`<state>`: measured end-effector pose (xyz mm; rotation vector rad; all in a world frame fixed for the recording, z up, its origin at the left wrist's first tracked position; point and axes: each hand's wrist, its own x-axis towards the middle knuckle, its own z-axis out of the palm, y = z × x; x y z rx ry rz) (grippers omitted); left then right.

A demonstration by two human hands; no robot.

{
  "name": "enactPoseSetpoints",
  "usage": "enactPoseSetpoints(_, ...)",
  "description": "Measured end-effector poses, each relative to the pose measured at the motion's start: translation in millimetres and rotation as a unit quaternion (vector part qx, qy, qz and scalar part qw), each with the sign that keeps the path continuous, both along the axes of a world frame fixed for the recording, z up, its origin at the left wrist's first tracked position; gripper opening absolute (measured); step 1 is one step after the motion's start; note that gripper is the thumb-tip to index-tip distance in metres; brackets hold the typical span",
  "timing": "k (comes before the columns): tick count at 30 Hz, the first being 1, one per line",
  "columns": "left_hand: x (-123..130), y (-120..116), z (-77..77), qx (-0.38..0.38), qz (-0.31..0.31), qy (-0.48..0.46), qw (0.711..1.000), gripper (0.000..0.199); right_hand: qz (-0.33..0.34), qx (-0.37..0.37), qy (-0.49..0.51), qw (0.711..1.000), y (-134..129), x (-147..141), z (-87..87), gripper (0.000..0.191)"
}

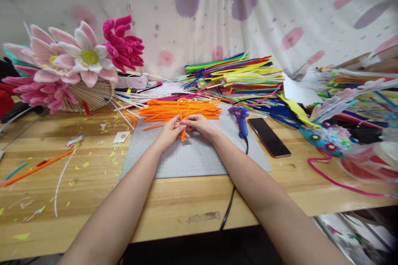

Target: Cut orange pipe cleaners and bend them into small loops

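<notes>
Between my hands is an orange pipe cleaner (183,100) bent into an upright loop, its ends hanging below my fingers. My left hand (172,131) pinches it from the left, and my right hand (198,125) closes on it from the right, the fingertips of both meeting where the loop narrows. Just behind lies a pile of orange pipe cleaners (152,111) on the grey cutting mat (199,161). To the right of my right hand, a blue glue gun (241,122) rests on the mat with its cord running toward the table's front edge.
A black phone (269,136) lies right of the mat. Bundles of coloured pipe cleaners (248,72) are heaped at the back. Fuzzy pink and white flowers (88,56) stand at the left. Yellow scraps (86,165) and a loose orange stem (40,167) litter the wooden table (102,198).
</notes>
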<state>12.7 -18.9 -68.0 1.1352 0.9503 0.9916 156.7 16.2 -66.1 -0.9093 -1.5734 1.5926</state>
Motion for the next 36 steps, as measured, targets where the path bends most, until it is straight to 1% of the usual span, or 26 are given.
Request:
enactPoseSetpoints(2, -0.7, 0.9, -0.4, -0.012, 0.003, -0.005, 1.0, 0.058, -0.004, -0.013, 0.025, 1.0, 0.7, -1.2, -2.1, 0.03)
enactPoseSetpoints(4, -2.4, 2.0, -1.2, -0.023, -0.006, -0.016, 1.0, 0.057, -0.013, -0.016, 0.042, 0.999, 1.5, -2.6, -3.8, 0.03)
enactPoseSetpoints(8, -6.1, 3.4, -2.2, -0.039, -0.039, -0.036, 0.998, 0.051, -0.048, -0.016, 0.044, 0.998, 3.8, -4.7, -6.0, 0.032)
enactPoseSetpoints(11, -6.9, 2.8, -1.0, -0.047, -0.039, -0.026, 0.998, 0.05, -0.058, -0.02, 0.043, 0.997, 5.1, -5.4, -7.6, 0.032)
enactPoseSetpoints(15, -5.5, 1.0, 2.5, -0.051, -0.042, -0.005, 0.998, 0.057, -0.049, -0.02, 0.045, 0.998, 4.0, -6.7, -8.3, 0.029)
enactPoseSetpoints(18, -4.6, 0.3, 4.7, -0.053, -0.055, 0.01, 0.997, 0.064, -0.048, -0.051, 0.045, 0.997, 1.8, -7.9, -6.0, 0.026)
enactPoseSetpoints(20, -5.0, 0.4, 5.0, -0.049, -0.066, 0.016, 0.996, 0.069, -0.053, -0.084, 0.068, 0.993, 0.8, -7.1, -3.0, 0.025)
enactPoseSetpoints(23, -8.2, 0.8, 4.5, -0.044, -0.082, 0.011, 0.996, 0.074, -0.055, -0.122, 0.142, 0.981, 1.9, -1.6, 2.5, 0.029)
enactPoseSetpoints(26, -13.4, 0.2, 5.2, -0.056, -0.139, -0.001, 0.989, 0.075, -0.075, -0.139, 0.21, 0.965, 6.9, 8.1, 6.4, 0.033)
enactPoseSetpoints(28, -16.2, -1.1, 7.1, -0.072, -0.173, -0.01, 0.982, 0.074, -0.094, -0.144, 0.244, 0.954, 11.1, 14.9, 6.8, 0.032)
enactPoseSetpoints(29, -17.1, -1.9, 8.4, -0.082, -0.176, -0.013, 0.981, 0.073, -0.098, -0.144, 0.257, 0.951, 13.0, 18.0, 6.5, 0.03)
enactPoseSetpoints(31, -18.2, -3.3, 11.0, -0.101, -0.164, -0.019, 0.981, 0.072, -0.088, -0.144, 0.273, 0.947, 15.5, 22.9, 5.9, 0.026)
enactPoseSetpoints(33, -19.0, -3.8, 12.4, -0.117, -0.151, -0.022, 0.981, 0.071, -0.072, -0.153, 0.28, 0.945, 15.9, 26.3, 6.2, 0.026)
enactPoseSetpoints(36, -21.3, -2.4, 10.9, -0.13, -0.156, -0.029, 0.979, 0.066, -0.054, -0.168, 0.277, 0.945, 13.3, 28.5, 9.5, 0.026)
